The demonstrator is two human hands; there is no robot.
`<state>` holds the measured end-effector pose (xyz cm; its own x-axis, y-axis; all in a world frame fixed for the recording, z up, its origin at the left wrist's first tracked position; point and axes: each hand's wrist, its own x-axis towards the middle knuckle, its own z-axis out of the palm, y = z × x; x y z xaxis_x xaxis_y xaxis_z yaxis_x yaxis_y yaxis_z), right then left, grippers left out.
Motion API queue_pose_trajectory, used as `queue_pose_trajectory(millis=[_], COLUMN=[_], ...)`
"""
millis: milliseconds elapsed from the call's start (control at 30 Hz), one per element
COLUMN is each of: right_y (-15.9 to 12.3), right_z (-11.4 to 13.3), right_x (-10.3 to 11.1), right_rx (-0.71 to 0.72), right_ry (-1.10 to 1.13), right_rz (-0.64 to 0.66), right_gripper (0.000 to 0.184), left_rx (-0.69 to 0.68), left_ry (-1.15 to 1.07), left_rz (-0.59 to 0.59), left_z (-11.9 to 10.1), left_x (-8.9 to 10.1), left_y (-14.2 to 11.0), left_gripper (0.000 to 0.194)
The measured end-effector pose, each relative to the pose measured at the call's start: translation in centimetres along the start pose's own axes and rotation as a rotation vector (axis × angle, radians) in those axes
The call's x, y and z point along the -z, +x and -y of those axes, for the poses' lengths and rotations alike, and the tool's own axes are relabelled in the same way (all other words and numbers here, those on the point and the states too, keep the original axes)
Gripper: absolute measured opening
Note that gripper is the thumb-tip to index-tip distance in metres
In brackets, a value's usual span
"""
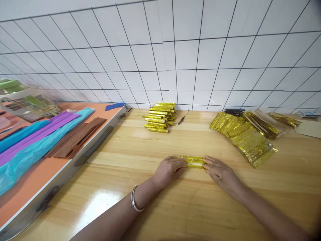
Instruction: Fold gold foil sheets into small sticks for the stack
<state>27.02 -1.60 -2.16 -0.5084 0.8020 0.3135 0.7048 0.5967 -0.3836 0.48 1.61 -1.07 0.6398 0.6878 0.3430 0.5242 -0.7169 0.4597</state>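
A small gold foil sheet (pixel 194 160), partly folded or rolled, lies crosswise on the wooden table, with a pale strip showing along its middle. The fingers of my left hand (pixel 170 170) are closed on its left end. At the right end, the fingers of my right hand (pixel 219 172) press together on the foil. My thumbs are partly hidden. Beyond my hands, several narrow gold foil rolls (pixel 160 117) are stacked near the wall. Flat gold foil sheets (pixel 240 134) overlap in a fanned pile to the right.
A pen (pixel 184 117) lies beside the stacked rolls. On the left, a raised orange board (pixel 60 167) carries purple, blue and brown crepe paper (pixel 75 140) and a clear plastic basket (pixel 27 103). A white tiled wall (pixel 185 53) closes off the back.
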Motion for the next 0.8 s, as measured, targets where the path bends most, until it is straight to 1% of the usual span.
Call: queue_pose_trajectory(millis=[100,233,400,800], right_y=[0.0,-0.16,-0.39,-0.38], right_z=[-0.04,-0.02,-0.06,0.21], right_x=[0.08,0.12,0.07,0.14], right_rx=[-0.014,-0.007,0.019,0.039], right_ry=[0.04,0.059,0.034,-0.035], right_rz=[-0.001,-0.008,-0.013,-0.032], right_gripper=[0.029,0.03,0.032,0.031], left_rx=[0.029,0.01,-0.005,-0.009], left_ry=[-0.009,-0.007,0.005,0.0], left_rz=[-0.003,0.025,0.039,0.021], left_z=[0.01,0.07,0.12,0.04], left_x=[-0.02,-0.07,-0.02,-0.13], left_y=[0.1,0.02,-0.22,-0.35], left_gripper=[0.015,0.016,0.016,0.015])
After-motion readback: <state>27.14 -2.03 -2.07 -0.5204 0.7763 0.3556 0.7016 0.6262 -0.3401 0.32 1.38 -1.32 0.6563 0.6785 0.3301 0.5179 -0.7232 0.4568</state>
